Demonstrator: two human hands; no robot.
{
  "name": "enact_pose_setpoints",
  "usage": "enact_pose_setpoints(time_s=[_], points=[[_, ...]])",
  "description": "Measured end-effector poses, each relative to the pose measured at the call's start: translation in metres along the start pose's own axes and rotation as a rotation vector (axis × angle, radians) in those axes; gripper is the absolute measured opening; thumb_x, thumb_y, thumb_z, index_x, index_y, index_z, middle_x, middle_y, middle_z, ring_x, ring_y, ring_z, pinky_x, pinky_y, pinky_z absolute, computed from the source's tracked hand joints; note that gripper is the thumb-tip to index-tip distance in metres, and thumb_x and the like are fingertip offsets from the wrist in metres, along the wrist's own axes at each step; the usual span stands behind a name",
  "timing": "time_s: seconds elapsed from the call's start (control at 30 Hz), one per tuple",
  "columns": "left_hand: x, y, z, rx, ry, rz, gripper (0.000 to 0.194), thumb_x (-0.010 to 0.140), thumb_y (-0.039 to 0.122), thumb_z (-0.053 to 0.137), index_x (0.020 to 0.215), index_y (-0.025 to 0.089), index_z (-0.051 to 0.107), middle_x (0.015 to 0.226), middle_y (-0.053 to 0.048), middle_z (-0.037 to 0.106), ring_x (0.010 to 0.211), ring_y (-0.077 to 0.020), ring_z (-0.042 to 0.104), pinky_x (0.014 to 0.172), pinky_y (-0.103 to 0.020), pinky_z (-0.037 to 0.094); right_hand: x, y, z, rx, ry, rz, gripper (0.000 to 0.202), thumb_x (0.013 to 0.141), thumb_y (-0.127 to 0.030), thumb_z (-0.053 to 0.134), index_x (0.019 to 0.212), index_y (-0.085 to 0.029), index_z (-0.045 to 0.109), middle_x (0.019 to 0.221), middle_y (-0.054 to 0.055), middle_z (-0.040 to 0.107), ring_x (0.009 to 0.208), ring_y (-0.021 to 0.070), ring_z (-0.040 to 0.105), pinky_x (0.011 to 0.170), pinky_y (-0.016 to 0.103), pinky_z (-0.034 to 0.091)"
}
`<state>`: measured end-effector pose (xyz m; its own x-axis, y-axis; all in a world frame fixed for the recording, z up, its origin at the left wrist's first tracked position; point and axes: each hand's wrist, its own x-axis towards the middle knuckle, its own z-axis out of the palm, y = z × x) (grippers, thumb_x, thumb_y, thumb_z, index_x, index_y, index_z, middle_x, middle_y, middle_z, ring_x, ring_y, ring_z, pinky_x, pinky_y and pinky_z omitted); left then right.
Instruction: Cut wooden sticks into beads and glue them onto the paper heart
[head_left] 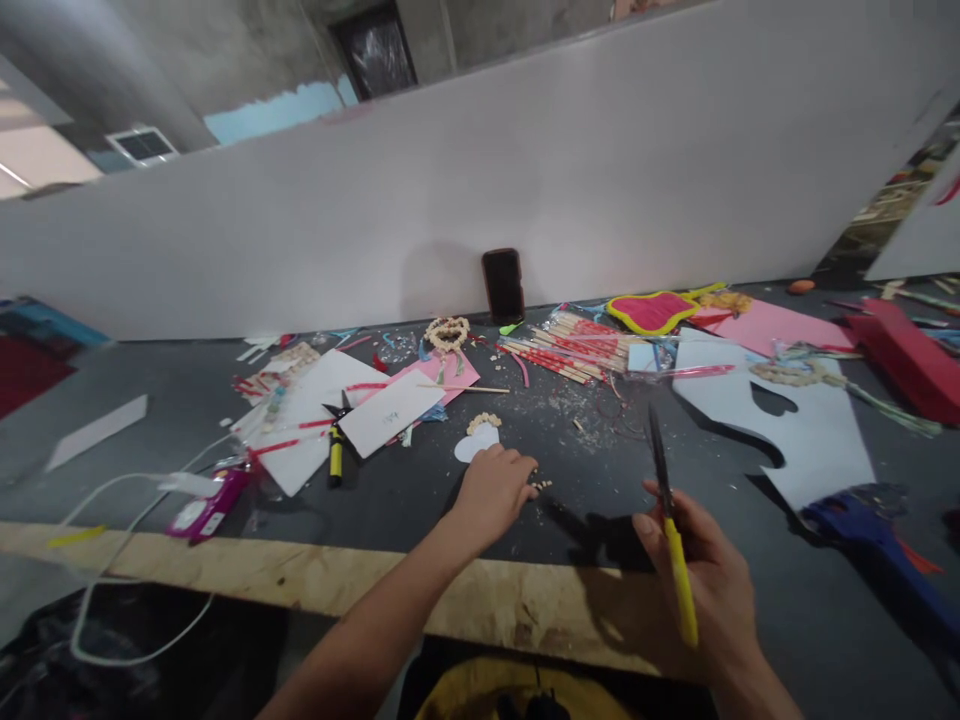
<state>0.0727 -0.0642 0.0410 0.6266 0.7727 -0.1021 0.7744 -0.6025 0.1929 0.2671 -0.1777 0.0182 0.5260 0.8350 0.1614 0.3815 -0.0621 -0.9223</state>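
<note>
My left hand [491,488] rests low on the dark table with its fingers bent together. Small beige pieces [544,485] lie right at its fingertips; whatever is between the fingers is hidden. Just behind this hand is a white paper heart [476,443], partly covered by it, with a cluster of beige pieces [484,422] along its upper edge. My right hand [716,585] is closed around scissors [679,575] with yellow handles, held above the table's front edge. Their dark blades point up and away from me, seen nearly edge-on.
A phone [503,286] leans against the white partition [315,240]. Red-patterned sticks [577,345] lie behind. Cut white paper [817,440] and a blue glue gun [870,530] are on the right. Yellow-handled pliers [336,455], a white card [391,412] and a cable [94,590] are left.
</note>
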Motion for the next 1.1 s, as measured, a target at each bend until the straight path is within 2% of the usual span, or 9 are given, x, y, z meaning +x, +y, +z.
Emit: enact_pose_setpoints(time_s=[0.13,0.33,0.47,0.63,0.8,1.0,1.1], points=[[0.009,0.005,0.005,-0.033,0.013,0.037,0.013,0.083,0.021,0.053,0.093,0.018,0.061,0.087,-0.006,0.065,0.086,-0.0212,0.055,0.076,-0.033,0.038,-0.001,-0.002,-0.001,-0.071,-0.023,-0.027,0.039,0.071,-0.046,0.06,0.102,-0.021,0.06,0.066,-0.002,0.055,0.056,0.0105,0.051,0.053,0.021,0.044],[0.015,0.007,0.009,-0.114,0.066,0.048,0.016,0.082,0.017,0.052,0.096,0.019,0.061,0.09,-0.004,0.067,0.085,-0.0196,0.056,0.075,-0.03,0.04,0.001,-0.004,-0.001,-0.122,-0.028,-0.074,0.04,0.07,-0.048,0.059,0.1,-0.02,0.061,0.066,-0.002,0.058,0.055,0.011,0.054,0.052,0.021,0.045],[0.008,0.004,0.004,-0.155,0.088,0.045,0.02,0.083,0.014,0.048,0.098,0.02,0.061,0.091,-0.003,0.067,0.085,-0.0179,0.057,0.076,-0.029,0.041,0.0,-0.003,-0.001,-0.128,-0.026,-0.074,0.041,0.07,-0.048,0.058,0.1,-0.02,0.061,0.068,-0.001,0.059,0.055,0.0112,0.055,0.053,0.021,0.045],[-0.003,-0.001,-0.002,-0.241,0.19,-0.029,0.022,0.086,0.021,0.042,0.095,0.019,0.062,0.092,-0.004,0.067,0.089,-0.0184,0.057,0.079,-0.03,0.041,-0.001,-0.002,0.0,-0.139,-0.047,-0.077,0.042,0.07,-0.048,0.059,0.101,-0.019,0.061,0.065,-0.002,0.058,0.053,0.0104,0.053,0.05,0.02,0.044],[-0.012,-0.002,-0.007,-0.283,0.249,-0.092,0.022,0.08,0.016,0.045,0.094,0.02,0.062,0.089,-0.003,0.066,0.085,-0.0175,0.058,0.077,-0.029,0.042,-0.002,-0.003,0.0,-0.167,-0.031,-0.091,0.042,0.071,-0.048,0.059,0.101,-0.019,0.061,0.066,-0.002,0.059,0.055,0.0109,0.055,0.052,0.02,0.046],[-0.023,-0.004,-0.007,-0.291,0.24,-0.112,0.026,0.077,0.014,0.045,0.097,0.02,0.062,0.079,-0.003,0.064,0.077,-0.0171,0.057,0.072,-0.028,0.042,-0.001,-0.004,0.0,-0.192,-0.009,-0.111,0.042,0.07,-0.049,0.058,0.1,-0.02,0.062,0.066,-0.001,0.06,0.054,0.0114,0.055,0.052,0.021,0.047],[-0.023,-0.007,-0.007,-0.328,0.22,-0.061,0.028,0.077,0.012,0.044,0.098,0.02,0.061,0.083,-0.003,0.062,0.082,-0.0171,0.056,0.074,-0.028,0.043,-0.001,-0.004,0.0,-0.214,0.003,-0.111,0.042,0.07,-0.05,0.058,0.099,-0.02,0.062,0.066,-0.001,0.06,0.052,0.0115,0.055,0.05,0.022,0.046]])
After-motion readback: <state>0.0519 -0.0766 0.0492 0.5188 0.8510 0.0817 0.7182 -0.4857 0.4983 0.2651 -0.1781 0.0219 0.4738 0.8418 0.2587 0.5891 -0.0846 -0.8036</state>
